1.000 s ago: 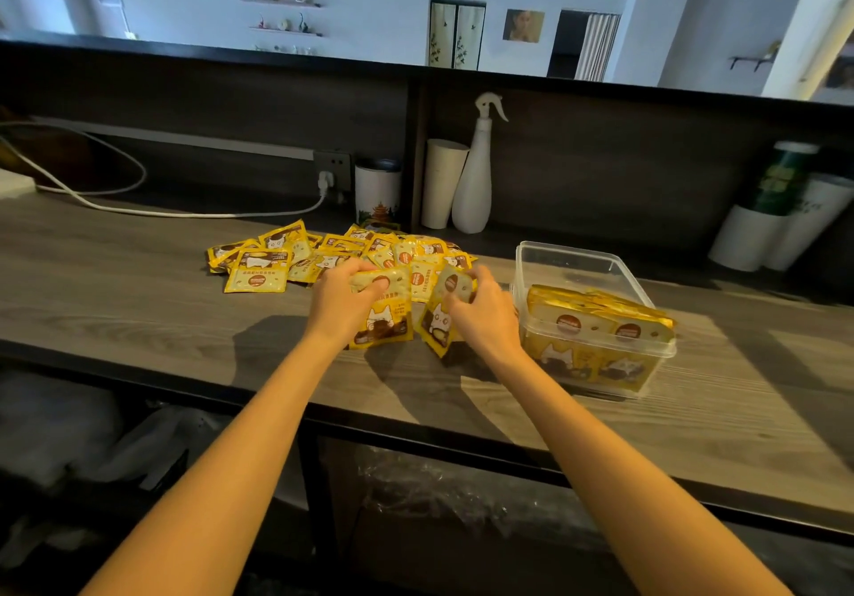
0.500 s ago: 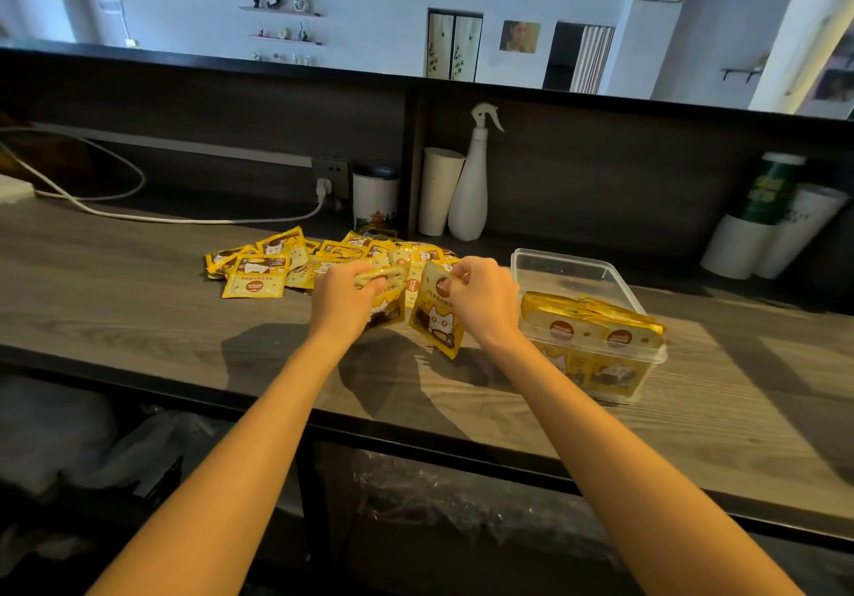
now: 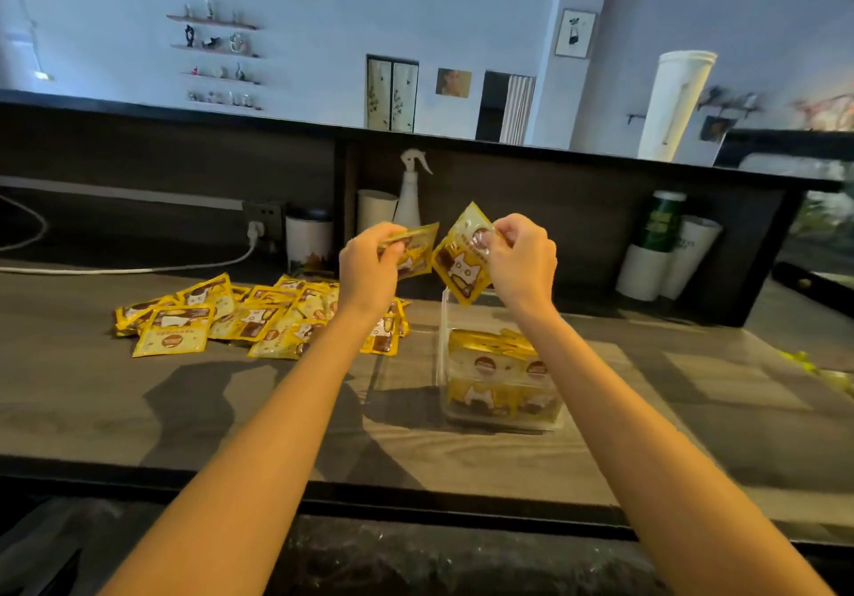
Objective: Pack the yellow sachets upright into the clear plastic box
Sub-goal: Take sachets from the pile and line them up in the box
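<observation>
Your right hand pinched a yellow sachet, long axis slanted, directly above the clear plastic box toward the bench's front edge. Your left hand gripped a second sachet, farther left.

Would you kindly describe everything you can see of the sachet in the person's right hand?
The sachet is a flat, glossy yellow packet printed with a white cat, brown patches and a round brown logo. It hangs tilted, one corner down, in the air above the clear plastic box. The right hand pinches its upper right edge; nothing else plainly touches it.
</observation>
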Demonstrator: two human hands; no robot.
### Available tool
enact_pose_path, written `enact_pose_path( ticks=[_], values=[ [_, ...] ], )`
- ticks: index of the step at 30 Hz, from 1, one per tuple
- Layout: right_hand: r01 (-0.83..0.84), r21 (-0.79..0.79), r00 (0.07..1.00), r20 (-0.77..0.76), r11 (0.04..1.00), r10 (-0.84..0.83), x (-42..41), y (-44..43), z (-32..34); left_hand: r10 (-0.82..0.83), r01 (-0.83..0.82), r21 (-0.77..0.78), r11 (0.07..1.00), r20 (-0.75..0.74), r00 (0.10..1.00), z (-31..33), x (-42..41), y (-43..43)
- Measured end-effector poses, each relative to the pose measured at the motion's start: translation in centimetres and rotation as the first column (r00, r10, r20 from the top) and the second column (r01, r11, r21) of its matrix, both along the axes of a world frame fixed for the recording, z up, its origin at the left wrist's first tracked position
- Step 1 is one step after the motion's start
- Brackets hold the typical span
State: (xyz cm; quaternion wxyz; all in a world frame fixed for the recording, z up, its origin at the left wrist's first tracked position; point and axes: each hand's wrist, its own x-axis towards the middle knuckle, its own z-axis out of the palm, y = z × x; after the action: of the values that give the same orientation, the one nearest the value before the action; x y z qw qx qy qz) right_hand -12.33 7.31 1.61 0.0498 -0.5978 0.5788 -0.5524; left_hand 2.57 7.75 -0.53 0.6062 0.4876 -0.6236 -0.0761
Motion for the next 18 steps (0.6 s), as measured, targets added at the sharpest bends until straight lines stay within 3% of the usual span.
enact_pose_path(
  ticks=[6, 11, 18],
  values=[
    [0.076, 0.033, 0.997, 0.024, 0.997, -0.077, -5.4, -0.1, -1.1, -0.116, 0.116, 0.020, 0.993, 0.005, 0.993, -0.3, -5.3, -1.2],
    [0.097, 0.118, 0.995, 0.004, 0.988, -0.098, -8.4, -0.4, -2.9, -0.214, 0.203, 0.164, 0.965, 0.056, 0.975, -2.0, -7.1, -1.6],
    [-0.009, 0.212, 1.000, 0.009, 0.977, 0.007, -8.9, -0.5, -4.6, -0.308, 0.219, 0.370, 0.903, 0.199, 0.930, -2.8, -6.9, -1.8]
  ],
)
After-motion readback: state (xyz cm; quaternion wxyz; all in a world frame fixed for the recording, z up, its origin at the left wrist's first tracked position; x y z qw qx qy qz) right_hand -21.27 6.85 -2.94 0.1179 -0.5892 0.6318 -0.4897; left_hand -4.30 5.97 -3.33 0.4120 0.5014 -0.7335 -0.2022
